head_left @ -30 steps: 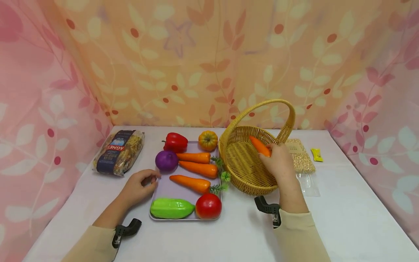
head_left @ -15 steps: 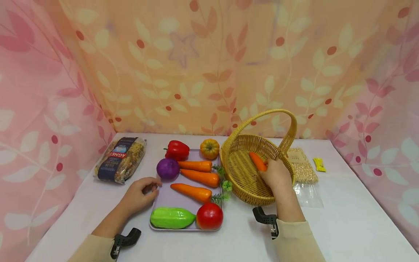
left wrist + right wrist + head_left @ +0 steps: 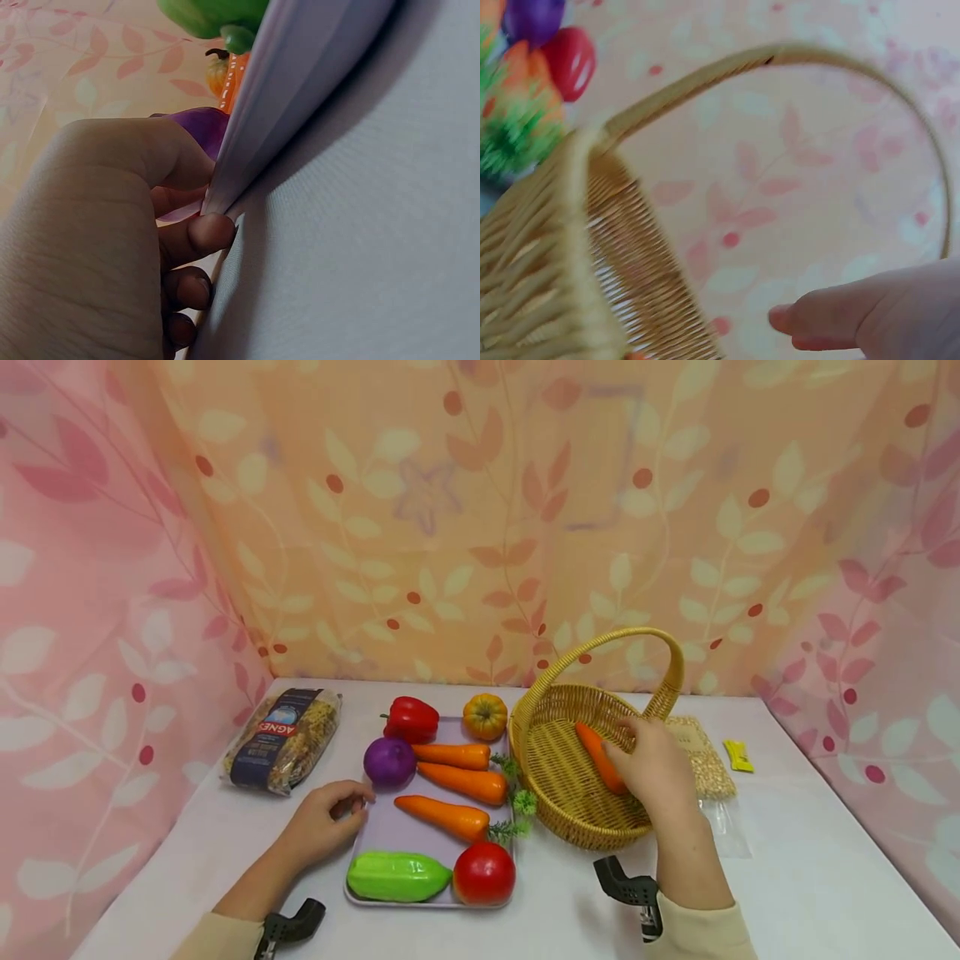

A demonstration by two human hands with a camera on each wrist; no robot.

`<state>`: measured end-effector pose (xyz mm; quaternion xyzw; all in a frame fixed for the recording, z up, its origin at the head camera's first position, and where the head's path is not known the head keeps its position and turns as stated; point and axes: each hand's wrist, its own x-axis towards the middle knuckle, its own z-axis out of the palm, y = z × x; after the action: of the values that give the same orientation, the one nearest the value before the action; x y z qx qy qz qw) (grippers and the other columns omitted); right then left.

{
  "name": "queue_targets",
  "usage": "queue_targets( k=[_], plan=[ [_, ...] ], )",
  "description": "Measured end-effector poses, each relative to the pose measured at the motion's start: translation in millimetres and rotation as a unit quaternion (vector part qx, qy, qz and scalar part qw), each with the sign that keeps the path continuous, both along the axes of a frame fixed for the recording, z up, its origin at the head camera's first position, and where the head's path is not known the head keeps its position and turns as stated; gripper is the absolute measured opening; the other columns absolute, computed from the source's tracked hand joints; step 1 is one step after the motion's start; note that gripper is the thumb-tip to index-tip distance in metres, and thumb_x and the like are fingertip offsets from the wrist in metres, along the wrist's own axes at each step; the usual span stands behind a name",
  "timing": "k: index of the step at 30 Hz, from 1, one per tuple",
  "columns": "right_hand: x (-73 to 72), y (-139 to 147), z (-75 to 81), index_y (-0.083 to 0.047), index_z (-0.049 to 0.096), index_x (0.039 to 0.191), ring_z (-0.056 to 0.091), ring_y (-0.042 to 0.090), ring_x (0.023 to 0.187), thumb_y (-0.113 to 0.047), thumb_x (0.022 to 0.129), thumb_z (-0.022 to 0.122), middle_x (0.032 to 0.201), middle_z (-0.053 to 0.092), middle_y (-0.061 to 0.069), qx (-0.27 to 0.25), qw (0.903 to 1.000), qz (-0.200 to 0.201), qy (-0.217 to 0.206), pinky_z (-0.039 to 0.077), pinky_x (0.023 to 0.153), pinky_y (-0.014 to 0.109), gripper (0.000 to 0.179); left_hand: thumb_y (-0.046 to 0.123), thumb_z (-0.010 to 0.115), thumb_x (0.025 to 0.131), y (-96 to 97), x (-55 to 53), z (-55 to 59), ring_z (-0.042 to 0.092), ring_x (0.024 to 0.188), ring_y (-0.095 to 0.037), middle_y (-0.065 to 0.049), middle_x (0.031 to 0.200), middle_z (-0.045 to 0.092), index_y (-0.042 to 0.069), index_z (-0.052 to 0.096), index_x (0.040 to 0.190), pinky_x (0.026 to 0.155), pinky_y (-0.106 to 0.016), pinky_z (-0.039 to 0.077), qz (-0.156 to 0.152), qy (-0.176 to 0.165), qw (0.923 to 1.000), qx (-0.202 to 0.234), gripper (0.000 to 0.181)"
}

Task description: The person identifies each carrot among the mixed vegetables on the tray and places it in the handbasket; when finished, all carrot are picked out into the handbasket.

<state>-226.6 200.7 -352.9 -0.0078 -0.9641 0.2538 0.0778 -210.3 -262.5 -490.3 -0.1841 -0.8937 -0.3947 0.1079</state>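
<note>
Now my right hand (image 3: 651,758) is opened out and holds nothing: a moment ago its fingers were round the carrot (image 3: 602,764), and they have since come away, thumb and forefinger spread just beside it. Because of that, the carrot lies by itself on the floor of the basket (image 3: 573,837), slanting along the right part, and I judge this one as good as placed. From the head view I can't tell whether my thumb brushes it. My left hand (image 3: 327,820) has stayed put at the left edge of the tray (image 3: 381,833), fingers loosely curled with the tips at the rim; whether they truly pinch it, I can't say. On the tray, three more carrots (image 3: 462,782) lie with their leafy ends toward the basket, so as I see it the carrots are only partly moved over. Around them are the purple onion (image 3: 389,762) and red pepper (image 3: 412,720) on the far left, the small pumpkin (image 3: 484,717) at the far right corner, and the green vegetable (image 3: 399,876) beside the tomato (image 3: 484,873) along the near edge. Farther out, a printed food bag (image 3: 281,741) lies to my left, and a bag of grains (image 3: 705,760) and a yellow packet (image 3: 738,756) to my right.
</note>
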Motion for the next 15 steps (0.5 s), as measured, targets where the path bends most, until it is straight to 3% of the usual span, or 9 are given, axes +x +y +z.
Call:
queue_targets(
  k=[8, 15],
  plan=[
    [30.0, -8.5, 33.7, -0.004, 0.064, 0.134, 0.058, 0.041, 0.110, -0.028, 0.098, 0.067, 0.122, 0.063, 0.019, -0.022, 0.9940, 0.003, 0.107, 0.045, 0.092, 0.060, 0.043, 0.001, 0.075, 0.085, 1.4, -1.9, -3.4, 0.051, 0.075, -0.010, 0.012, 0.084, 0.057, 0.017, 0.074, 0.102, 0.066, -0.026, 0.043, -0.005, 0.010, 0.9999, 0.003, 0.024],
    [52.1, -24.5, 47.9, -0.009, 0.070, 0.126, 0.059, 0.030, 0.106, -0.020, 0.095, 0.073, 0.114, 0.066, 0.010, -0.069, 0.9759, 0.021, 0.206, 0.047, 0.091, 0.053, 0.033, -0.001, 0.075, 0.082, -0.2, -4.0, -6.1, 0.050, 0.073, -0.008, 0.012, 0.082, 0.056, 0.016, 0.073, 0.100, 0.064, -0.025, 0.043, -0.003, 0.023, 0.9997, -0.002, 0.025]
  ],
)
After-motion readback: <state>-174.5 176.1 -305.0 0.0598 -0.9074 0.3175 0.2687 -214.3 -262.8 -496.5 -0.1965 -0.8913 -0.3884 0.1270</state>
